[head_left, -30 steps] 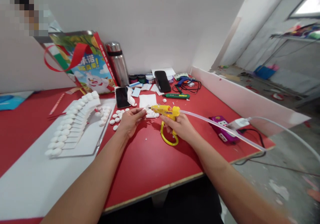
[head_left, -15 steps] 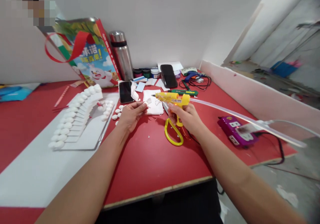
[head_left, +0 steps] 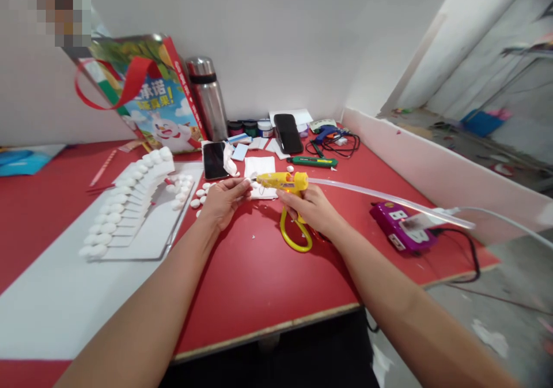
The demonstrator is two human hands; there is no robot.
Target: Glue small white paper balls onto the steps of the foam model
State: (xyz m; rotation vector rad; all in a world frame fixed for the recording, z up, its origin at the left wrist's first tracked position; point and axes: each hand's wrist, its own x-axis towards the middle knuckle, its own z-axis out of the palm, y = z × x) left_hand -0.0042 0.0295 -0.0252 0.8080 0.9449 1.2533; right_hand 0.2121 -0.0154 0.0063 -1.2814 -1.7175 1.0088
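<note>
My right hand (head_left: 305, 206) is closed around a yellow hot glue gun (head_left: 280, 181), with a long clear glue stick (head_left: 380, 195) trailing from its back end. My left hand (head_left: 227, 200) pinches a small white piece (head_left: 249, 181), mostly covered by the fingertips. The gun's nozzle points left and meets or nearly meets that piece; which one I cannot tell. Below my right hand lie yellow-handled scissors (head_left: 298, 249). White paper (head_left: 261, 164) sits under the nozzle. Loose white rounded pieces (head_left: 196, 203) lie beside my left hand.
At left, a stepped white model (head_left: 138, 203) edged with white rounds rests on a board. A phone (head_left: 215, 160), a steel flask (head_left: 207, 97), a gift bag (head_left: 151, 94) and a green cutter (head_left: 313, 161) stand or lie behind. A purple power strip (head_left: 401, 226) is at right.
My right hand has brought the glue gun left and slightly down, so its nozzle now reaches the white piece in my left fingers. The view has shifted slightly.
</note>
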